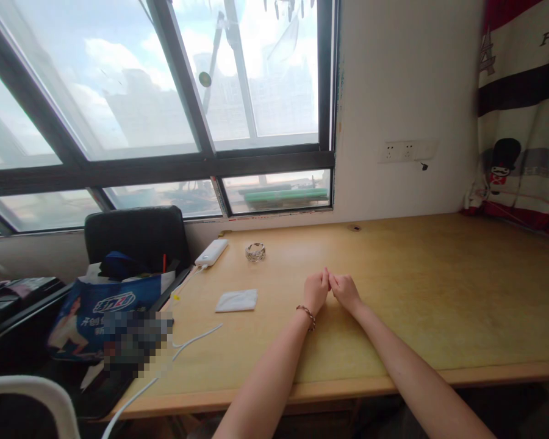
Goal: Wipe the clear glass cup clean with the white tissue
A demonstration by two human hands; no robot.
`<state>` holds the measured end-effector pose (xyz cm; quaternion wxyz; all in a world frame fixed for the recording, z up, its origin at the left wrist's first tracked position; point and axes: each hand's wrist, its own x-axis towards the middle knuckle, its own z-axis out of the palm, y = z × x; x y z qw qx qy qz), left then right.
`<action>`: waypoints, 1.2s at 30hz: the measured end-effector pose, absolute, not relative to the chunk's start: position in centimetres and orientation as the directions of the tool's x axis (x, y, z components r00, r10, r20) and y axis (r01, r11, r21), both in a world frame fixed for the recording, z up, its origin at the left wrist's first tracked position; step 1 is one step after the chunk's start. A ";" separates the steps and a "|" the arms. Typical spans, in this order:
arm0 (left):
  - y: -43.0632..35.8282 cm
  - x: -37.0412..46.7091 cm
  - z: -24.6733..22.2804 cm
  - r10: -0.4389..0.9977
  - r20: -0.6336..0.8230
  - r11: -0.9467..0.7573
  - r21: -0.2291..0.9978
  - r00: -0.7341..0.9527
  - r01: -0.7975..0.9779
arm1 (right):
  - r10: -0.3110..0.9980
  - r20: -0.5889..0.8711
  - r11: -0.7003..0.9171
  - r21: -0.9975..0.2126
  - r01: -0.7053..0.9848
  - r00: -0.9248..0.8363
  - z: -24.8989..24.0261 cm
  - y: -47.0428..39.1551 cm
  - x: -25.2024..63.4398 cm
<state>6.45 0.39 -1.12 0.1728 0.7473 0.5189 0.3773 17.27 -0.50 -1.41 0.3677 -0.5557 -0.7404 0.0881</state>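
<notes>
My left hand (317, 290) and my right hand (344, 290) meet over the middle of the wooden desk (430, 292), thumbs and knuckles together. The fingers of both are curled closed, and whatever they may hold is hidden. A braided bracelet (307, 317) circles my left wrist. To the left of my hands lies a flat white folded tissue or packet (236, 300). Behind it stands a silvery openwork ring-shaped object (255, 252), apart from both hands.
A white power bank (213, 252) with a cable lies at the desk's far left. Another white cable (196, 335) runs over the left edge. Beside the desk, a black chair (135, 235) bears a blue bag (105, 317). Wall sockets (407, 150) and a curtain (521, 134) are at the right.
</notes>
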 end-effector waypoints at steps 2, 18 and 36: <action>0.3 6.5 -1.0 0.911 0.372 -0.389 0.639 0.175 0.664 | 0.887 0.449 0.365 -0.536 0.761 -0.109 -1.5 -0.4 17.3; 0.1 6.5 -0.6 0.924 0.346 -0.335 0.523 0.164 0.784 | 0.887 0.449 0.347 -0.493 0.798 -0.109 -1.7 -0.4 17.4; 0.1 5.4 0.7 0.961 0.278 -0.104 0.359 0.001 0.927 | 0.898 0.436 0.301 -0.498 0.813 -0.066 -1.3 -0.6 17.4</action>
